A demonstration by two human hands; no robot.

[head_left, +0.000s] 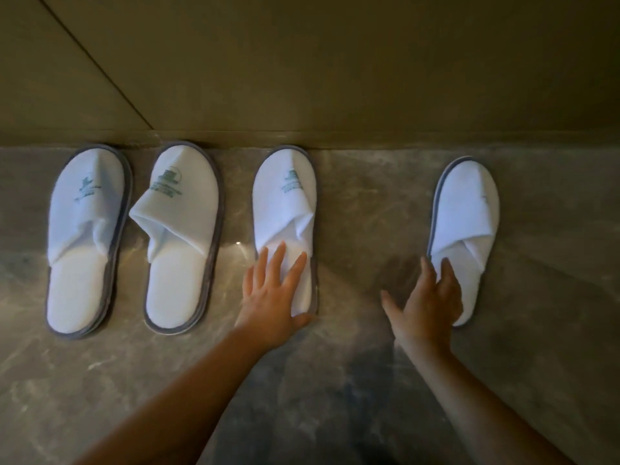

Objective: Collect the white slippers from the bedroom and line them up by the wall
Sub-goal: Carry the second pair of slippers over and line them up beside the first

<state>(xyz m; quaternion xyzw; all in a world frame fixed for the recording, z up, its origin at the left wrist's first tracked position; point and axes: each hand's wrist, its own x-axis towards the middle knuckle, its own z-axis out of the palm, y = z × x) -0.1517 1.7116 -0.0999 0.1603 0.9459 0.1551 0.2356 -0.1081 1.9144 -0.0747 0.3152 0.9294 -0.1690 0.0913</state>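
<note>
Several white slippers with grey edging lie on the floor, toes against the wall [335, 78]. The far-left slipper [84, 229] and the second slipper [181, 229] sit close together. My left hand [271, 293] lies flat on the heel part of the third slipper [285, 203], fingers spread and thumb at its back edge. The fourth slipper [466, 209] lies further right, tilted slightly and a little off the wall. My right hand [429, 303] rests its fingers on that slipper's heel part, with the thumb held out to the left.
The floor [335, 380] is grey marbled stone. A low ledge [402, 139] runs along the foot of the olive wall. A wide gap of bare floor [372, 213] separates the third and fourth slippers.
</note>
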